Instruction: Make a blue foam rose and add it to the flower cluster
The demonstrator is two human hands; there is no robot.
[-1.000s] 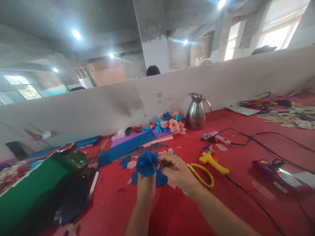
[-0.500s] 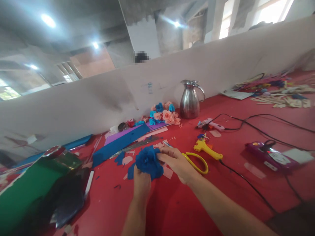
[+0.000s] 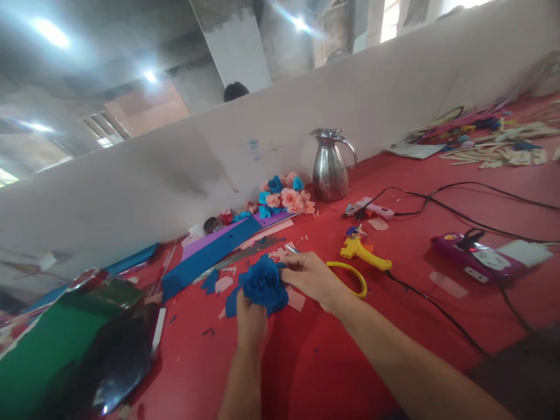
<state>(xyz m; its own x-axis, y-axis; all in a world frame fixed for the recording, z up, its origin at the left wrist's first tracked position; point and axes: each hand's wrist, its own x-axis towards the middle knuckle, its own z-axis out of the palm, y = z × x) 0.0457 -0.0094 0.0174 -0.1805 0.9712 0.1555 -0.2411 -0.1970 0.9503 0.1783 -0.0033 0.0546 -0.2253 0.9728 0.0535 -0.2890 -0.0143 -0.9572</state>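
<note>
My left hand (image 3: 250,319) is closed around the base of a blue paper flower (image 3: 264,284), holding it just above the red table (image 3: 306,361). My right hand (image 3: 311,276) reaches in from the right, its fingers pinching the flower's outer petals. Yellow-handled scissors (image 3: 352,275) lie right behind my right hand, their blades hidden by it. Blue and pink paper scraps (image 3: 223,284) are scattered under and left of the flower.
A yellow glue gun (image 3: 362,251) with a black cable lies right of the scissors. A steel jug (image 3: 328,166), finished pink and blue flowers (image 3: 284,198), blue and purple sheets (image 3: 210,254), a purple device (image 3: 476,261), a green box (image 3: 48,344) and a white partition wall (image 3: 131,181) surround the spot.
The view has tilted down and shifted. The flower has dropped from upright in my left hand to lower and tilted, and my right hand has moved closer onto its petals.
</note>
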